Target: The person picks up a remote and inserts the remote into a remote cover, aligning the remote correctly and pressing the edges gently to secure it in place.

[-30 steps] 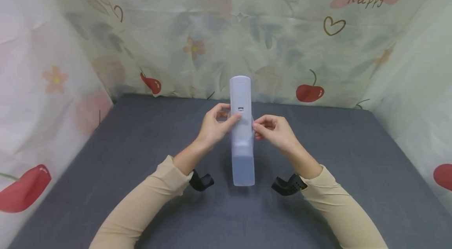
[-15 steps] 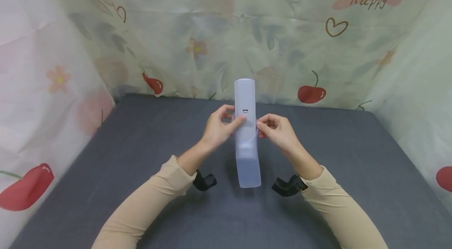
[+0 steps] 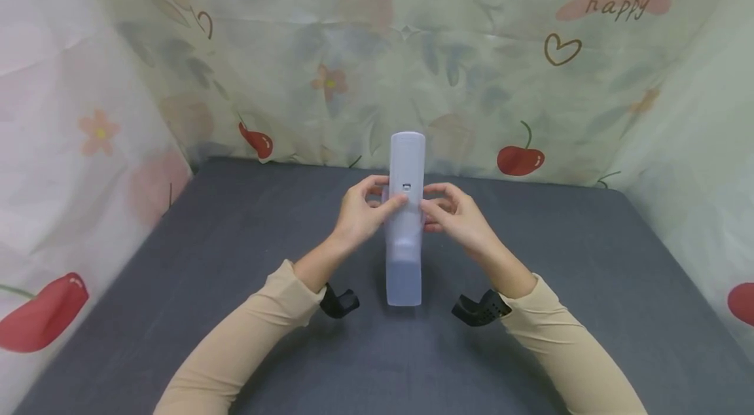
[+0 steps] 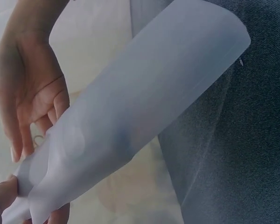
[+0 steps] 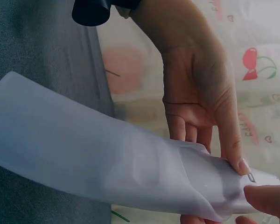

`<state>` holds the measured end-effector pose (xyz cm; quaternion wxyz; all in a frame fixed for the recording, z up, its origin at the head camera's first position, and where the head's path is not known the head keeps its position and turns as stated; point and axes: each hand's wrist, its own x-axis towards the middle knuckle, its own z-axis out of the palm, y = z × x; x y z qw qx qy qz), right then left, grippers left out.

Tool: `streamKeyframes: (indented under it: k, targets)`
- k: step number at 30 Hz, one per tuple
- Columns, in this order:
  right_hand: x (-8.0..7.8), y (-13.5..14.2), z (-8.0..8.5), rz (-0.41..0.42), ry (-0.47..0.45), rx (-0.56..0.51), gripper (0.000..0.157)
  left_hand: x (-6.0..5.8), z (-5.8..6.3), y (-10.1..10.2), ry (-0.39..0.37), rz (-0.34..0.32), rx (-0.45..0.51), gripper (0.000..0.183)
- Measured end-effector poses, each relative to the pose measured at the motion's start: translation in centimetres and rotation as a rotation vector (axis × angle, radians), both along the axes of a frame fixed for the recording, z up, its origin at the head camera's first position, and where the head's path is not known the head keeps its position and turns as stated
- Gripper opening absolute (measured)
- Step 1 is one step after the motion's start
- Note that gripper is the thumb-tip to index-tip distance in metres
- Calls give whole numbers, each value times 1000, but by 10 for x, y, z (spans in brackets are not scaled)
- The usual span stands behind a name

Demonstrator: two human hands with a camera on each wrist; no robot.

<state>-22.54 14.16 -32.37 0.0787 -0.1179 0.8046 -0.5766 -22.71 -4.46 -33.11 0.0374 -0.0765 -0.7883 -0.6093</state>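
A tall, narrow whitish plastic case [image 3: 404,251] stands tilted in the middle of the head view; its lower part is translucent. On its upper face sits a small dark-edged latch or slot [image 3: 406,187]. My left hand [image 3: 358,213] grips the case from the left, thumb on the face just below that latch, fingers partly hidden behind. At the right side, my right hand [image 3: 465,218] holds the edge with thumb and bent fingers. In the right wrist view, a loose-looking translucent flap [image 5: 196,144] overlaps the narrower part of the case. What the case is cannot be told.
A dark grey table [image 3: 294,362] lies beneath, with patterned curtains [image 3: 330,22] behind and at both sides. Black wrist mounts [image 3: 483,309] stick out under both forearms.
The case's lower end swung right, then came back left and upright. My right fingers, pinched together before, now spread apart along the side. My left hand keeps its grip.
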Motion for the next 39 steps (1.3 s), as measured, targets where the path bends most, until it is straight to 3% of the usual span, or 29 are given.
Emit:
streamKeyframes:
  k: [3, 8, 12, 15, 18, 21, 25, 39]
  targets:
    - [-1, 0, 0, 8, 10, -4, 49, 0, -2, 2, 16, 7, -19, 42]
    - [-4, 0, -1, 1, 25, 17, 50, 1, -5, 4, 30, -5, -33, 43]
    - [-5, 3, 1, -6, 36, -2, 48, 2, -5, 3, 16, -55, 62, 43]
    - [-6, 7, 4, -17, 39, -26, 49, 3, -5, 0, -36, -93, 128, 39]
    - [-6, 10, 7, -23, 37, -39, 50, 4, -7, -1, -98, -107, 135, 31]
    - [-6, 12, 9, -12, 40, -44, 52, 3, -10, -1, -124, -98, 139, 24]
    - [-6, 11, 11, 31, 55, -37, 57, 3, -10, 0, -101, -55, 156, 18]
    - [-9, 9, 10, 82, 4, 68, 47, 6, -11, 4, -97, 13, 179, 14]
